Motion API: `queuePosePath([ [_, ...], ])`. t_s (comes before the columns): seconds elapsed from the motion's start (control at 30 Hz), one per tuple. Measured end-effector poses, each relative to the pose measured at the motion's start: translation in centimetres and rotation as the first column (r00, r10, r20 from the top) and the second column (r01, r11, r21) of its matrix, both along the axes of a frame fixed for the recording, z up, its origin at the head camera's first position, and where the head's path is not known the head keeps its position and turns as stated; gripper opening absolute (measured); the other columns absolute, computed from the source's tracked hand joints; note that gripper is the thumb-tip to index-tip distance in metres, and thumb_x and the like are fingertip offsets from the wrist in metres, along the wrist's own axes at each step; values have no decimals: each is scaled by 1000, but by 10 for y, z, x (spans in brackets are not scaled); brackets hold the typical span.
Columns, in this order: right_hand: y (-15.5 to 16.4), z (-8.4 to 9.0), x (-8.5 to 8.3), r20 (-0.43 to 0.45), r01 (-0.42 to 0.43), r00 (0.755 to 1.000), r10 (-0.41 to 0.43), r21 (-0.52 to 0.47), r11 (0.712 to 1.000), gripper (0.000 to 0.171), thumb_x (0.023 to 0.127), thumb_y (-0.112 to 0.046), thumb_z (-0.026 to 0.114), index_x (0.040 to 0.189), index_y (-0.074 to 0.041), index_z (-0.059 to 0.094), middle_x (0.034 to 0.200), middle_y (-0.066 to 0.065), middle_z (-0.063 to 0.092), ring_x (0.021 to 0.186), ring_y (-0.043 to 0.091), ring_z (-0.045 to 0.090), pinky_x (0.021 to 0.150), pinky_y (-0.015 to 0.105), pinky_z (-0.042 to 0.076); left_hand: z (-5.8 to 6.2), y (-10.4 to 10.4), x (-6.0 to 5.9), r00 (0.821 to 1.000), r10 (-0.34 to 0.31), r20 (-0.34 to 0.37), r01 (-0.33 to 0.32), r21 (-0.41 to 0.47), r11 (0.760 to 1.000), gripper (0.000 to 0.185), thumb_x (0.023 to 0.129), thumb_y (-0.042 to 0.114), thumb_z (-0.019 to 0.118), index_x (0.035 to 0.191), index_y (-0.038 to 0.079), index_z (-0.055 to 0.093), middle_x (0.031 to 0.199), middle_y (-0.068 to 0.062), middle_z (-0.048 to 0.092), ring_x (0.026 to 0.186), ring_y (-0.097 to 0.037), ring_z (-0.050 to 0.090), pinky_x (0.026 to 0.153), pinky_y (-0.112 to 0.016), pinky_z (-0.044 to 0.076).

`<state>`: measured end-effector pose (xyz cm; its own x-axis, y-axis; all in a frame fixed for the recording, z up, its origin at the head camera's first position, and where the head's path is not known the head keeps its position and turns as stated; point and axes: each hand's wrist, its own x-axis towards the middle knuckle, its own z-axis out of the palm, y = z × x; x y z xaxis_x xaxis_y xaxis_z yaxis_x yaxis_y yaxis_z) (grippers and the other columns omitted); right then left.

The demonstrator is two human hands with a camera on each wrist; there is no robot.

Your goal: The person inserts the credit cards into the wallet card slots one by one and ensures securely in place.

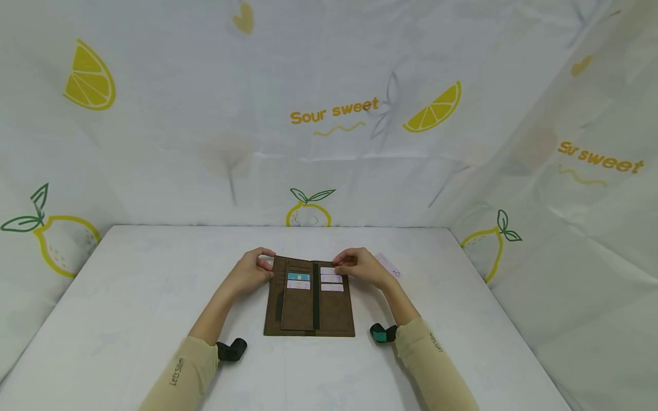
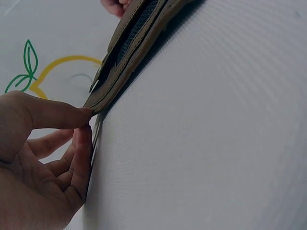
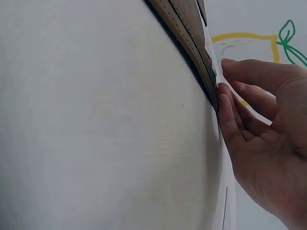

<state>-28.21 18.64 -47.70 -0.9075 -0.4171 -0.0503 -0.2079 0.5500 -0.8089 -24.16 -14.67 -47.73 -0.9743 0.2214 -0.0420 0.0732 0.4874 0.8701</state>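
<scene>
Lying: wallet (image 1: pixel 310 299) open flat mid-table (image 1: pixel 128 297), cards (image 1: pixel 331 279) in its slots
Handling: likely light, floppy leather; best taken by the top edge
Left hand (image 1: pixel 251 272): pinches the top-left corner
Right hand (image 1: pixel 361 266): fingers curled on the top-right edge, at a card
Around: loose card (image 1: pixel 389 265) beside the right hand; nothing in the way

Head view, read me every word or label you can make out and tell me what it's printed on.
"Sour sweet": back curtain.
"Sur sweet", as it reads on the folds: right curtain.
"Let's Slim": left sleeve; the right sleeve print is too small.
Cards in the wallet: print too small to read.
</scene>
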Motion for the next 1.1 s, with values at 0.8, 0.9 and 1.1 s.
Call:
queuePosePath([
  [0.8,45,11,1,-188,268,947,-261,15,963,23,102,-9,73,120,5,75,119,24,78,110,37,76,86,30,59,-2,-1,-2,1000,-7,-1,7,14,1000,51,90,-5,72,140,-7,61,100,-18,73,87,-22,66,78,-30,50],
  [0.9,56,10,2,-201,355,918,-343,26,935,26,102,-10,73,122,5,75,122,26,77,113,41,75,91,40,62,-3,-1,-2,1000,2,8,-2,12,1000,51,91,-5,72,141,-6,61,100,-17,73,87,-22,66,78,-29,50],
  [1.1,72,5,2,-156,453,888,-433,127,883,39,99,-18,77,128,7,72,129,28,74,118,42,72,96,50,60,-5,-2,-3,1000,6,10,-6,10,1000,51,91,-4,71,141,-5,61,100,-16,73,87,-21,66,79,-29,50],
])
